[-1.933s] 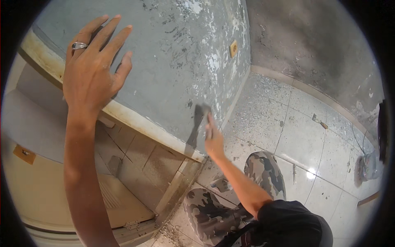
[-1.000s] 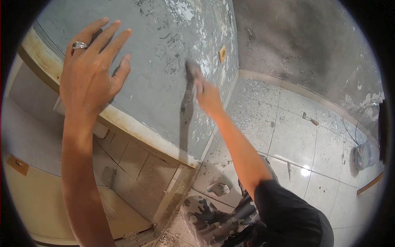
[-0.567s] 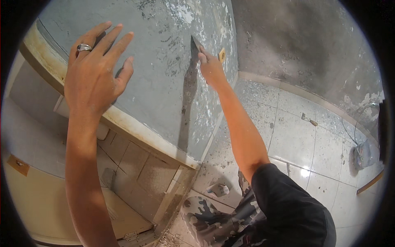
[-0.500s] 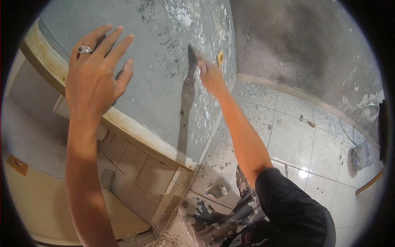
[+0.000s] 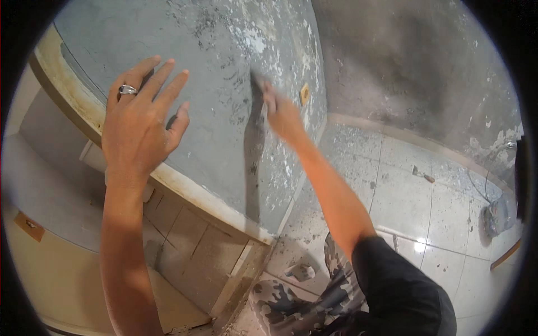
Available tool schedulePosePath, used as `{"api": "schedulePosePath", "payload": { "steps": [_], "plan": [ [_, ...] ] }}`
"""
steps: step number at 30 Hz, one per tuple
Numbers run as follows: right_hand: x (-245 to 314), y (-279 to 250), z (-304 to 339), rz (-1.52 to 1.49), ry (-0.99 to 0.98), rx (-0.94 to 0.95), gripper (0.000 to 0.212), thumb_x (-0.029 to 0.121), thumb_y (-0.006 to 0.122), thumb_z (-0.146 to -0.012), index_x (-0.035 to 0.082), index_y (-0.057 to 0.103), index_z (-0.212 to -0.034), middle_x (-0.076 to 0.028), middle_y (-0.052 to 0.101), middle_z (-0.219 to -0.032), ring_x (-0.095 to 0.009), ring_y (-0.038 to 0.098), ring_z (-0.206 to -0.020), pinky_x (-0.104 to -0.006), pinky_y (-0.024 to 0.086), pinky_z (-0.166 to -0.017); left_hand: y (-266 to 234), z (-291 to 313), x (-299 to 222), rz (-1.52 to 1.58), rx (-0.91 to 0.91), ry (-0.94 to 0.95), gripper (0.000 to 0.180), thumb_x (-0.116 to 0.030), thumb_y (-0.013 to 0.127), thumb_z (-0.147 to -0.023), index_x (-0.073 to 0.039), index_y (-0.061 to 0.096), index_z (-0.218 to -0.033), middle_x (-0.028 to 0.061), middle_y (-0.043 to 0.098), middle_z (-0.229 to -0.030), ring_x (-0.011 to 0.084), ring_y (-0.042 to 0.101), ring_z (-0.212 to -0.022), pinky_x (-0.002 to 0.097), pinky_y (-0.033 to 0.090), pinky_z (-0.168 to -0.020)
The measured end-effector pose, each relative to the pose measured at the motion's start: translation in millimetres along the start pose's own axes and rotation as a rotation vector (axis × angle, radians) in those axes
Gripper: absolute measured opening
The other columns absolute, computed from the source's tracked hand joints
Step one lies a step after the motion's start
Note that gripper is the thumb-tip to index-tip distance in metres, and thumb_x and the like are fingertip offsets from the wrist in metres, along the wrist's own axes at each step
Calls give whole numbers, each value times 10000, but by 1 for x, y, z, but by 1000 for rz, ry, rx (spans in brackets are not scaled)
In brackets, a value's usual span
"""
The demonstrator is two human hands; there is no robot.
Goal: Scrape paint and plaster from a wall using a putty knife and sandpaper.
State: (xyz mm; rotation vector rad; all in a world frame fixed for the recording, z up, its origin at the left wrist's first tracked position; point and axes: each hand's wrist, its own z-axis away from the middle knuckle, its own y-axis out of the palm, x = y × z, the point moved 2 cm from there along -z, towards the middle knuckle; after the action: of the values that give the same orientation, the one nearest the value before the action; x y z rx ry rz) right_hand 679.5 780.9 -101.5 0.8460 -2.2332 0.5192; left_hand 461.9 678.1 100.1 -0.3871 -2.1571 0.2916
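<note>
My left hand, a ring on one finger, is pressed flat with fingers spread on a grey, flaking painted wall. My right hand is closed around a scraper whose blade touches the same wall beside a patch of chipped white paint. A long dark shadow of the arm falls down the wall below the blade. My right arm has a black sleeve.
A small yellow wall plate sits right of the scraper. A pale ledge edges the wall, with a tiled recess below. The white tiled floor holds paint flakes, a small tool and a bucket.
My right hand has swept the scraper up the wall from near the ledge to high on it, then a little downward. My left hand has stayed flat on the wall.
</note>
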Motion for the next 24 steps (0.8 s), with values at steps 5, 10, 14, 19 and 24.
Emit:
{"api": "schedulePosePath", "payload": {
  "steps": [5,10,14,19,24],
  "plan": [
    [7,-18,-54,-135,383,124,409,325,413,-980,126,570,-1301,-258,635,-1074,-450,601,-982,-489,466,-865,-3,7,5,8,44,-20,383,-156,689,-784,-129,671,-1165,26,619,-1250,221,505,-1223,380,371,-1024],
    [-14,3,-22,127,-77,-5,416,342,403,-984,122,574,-1293,-236,655,-1033,-444,618,-934,-482,480,-824,-4,-2,1,-16,-20,-7,349,-184,680,-767,-137,694,-1112,30,644,-1199,208,527,-1188,375,393,-1006],
    [1,-19,-72,-73,417,133,433,389,407,-989,140,575,-1300,-187,694,-914,-295,648,-624,-417,527,-609,-5,6,5,-11,-13,-14,353,-182,685,-759,-138,697,-1108,31,652,-1185,207,532,-1181,377,395,-1009],
    [-3,8,-1,54,-55,42,435,358,378,-1004,104,555,-1311,-250,655,-1055,-388,635,-981,-457,479,-855,0,10,2,-2,-5,-19,350,-178,688,-755,-132,698,-1102,33,654,-1180,208,538,-1170,375,400,-1002],
    [-2,-8,-82,-90,389,54,409,335,421,-983,112,557,-1298,-282,646,-995,-455,631,-868,-494,499,-773,-4,6,4,-21,10,-5,343,-179,684,-760,-130,699,-1099,34,654,-1176,211,540,-1166,372,401,-998]
  ]
}}
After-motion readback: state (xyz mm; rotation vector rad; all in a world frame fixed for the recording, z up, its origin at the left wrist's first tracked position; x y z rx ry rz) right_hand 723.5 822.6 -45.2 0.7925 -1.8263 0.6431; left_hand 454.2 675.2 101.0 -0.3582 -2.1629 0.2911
